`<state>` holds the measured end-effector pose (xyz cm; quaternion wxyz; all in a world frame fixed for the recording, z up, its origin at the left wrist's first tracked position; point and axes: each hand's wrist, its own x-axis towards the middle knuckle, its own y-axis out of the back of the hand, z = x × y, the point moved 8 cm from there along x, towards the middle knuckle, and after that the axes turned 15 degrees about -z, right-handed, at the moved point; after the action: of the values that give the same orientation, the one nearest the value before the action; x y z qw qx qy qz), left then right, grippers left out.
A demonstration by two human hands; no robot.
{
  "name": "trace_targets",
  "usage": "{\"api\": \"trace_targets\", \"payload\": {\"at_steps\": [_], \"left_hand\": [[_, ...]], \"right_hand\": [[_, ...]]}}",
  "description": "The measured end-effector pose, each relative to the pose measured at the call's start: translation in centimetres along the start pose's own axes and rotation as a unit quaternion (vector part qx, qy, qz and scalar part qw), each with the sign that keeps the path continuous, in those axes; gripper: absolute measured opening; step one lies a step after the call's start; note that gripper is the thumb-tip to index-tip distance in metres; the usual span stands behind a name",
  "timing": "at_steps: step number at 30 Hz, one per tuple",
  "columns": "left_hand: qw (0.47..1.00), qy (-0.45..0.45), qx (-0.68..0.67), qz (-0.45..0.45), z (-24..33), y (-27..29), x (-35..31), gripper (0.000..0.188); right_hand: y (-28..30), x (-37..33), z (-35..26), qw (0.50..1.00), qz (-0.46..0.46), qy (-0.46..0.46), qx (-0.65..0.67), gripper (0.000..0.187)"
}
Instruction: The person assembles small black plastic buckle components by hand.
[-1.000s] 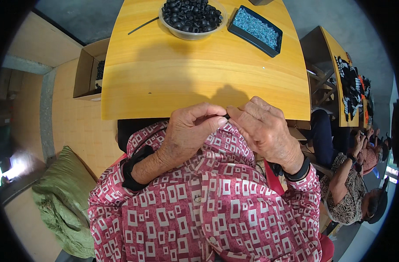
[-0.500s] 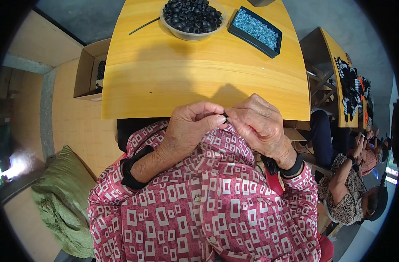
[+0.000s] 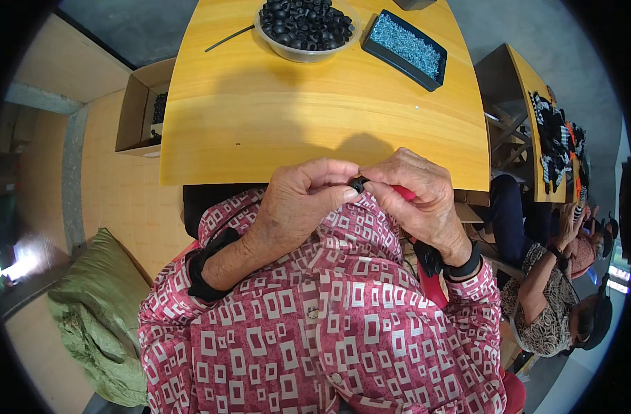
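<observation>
Above my lap, close to the table's near edge, both hands meet at a small round black part [image 3: 358,183]. My left hand [image 3: 298,200] pinches it between thumb and fingertips. From the other side, the thumb and forefinger of my right hand [image 3: 422,203] close on the same part. A bit of red [image 3: 403,192] shows between the right fingers; I cannot tell what it belongs to. Farther off on the table stands a clear plastic bowl [image 3: 305,56] heaped with black rubbery caps [image 3: 305,24]. Beside it lies a black tray [image 3: 398,67] of small shiny metal pieces [image 3: 406,45].
A thin dark rod [image 3: 229,38] lies left of the bowl on the yellow table [image 3: 260,110]. An open cardboard box [image 3: 132,117] is at the left, with a green sack [image 3: 98,317] nearer. At right, co-workers [image 3: 547,303] sit by another table holding black-and-white items [image 3: 554,138].
The right hand's fingers have opened out slightly and shifted, so more of the black part shows. A bit of red has come into view between them. The left hand has barely moved.
</observation>
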<state>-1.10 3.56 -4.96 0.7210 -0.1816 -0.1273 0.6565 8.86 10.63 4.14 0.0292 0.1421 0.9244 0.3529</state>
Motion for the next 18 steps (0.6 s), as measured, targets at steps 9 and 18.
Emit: {"api": "trace_targets", "payload": {"at_steps": [9, 18], "left_hand": [[1.000, 0.006, -0.007, 0.007, 0.11, 0.30, -0.43, 0.016], [0.997, -0.001, 0.071, 0.025, 0.55, 0.62, -1.06, 0.015]], "right_hand": [[-0.15, 0.01, -0.15, 1.000, 0.002, -0.014, -0.014, 0.015], [-0.74, -0.63, 0.79, 0.997, 0.015, -0.032, 0.074, 0.011]]}}
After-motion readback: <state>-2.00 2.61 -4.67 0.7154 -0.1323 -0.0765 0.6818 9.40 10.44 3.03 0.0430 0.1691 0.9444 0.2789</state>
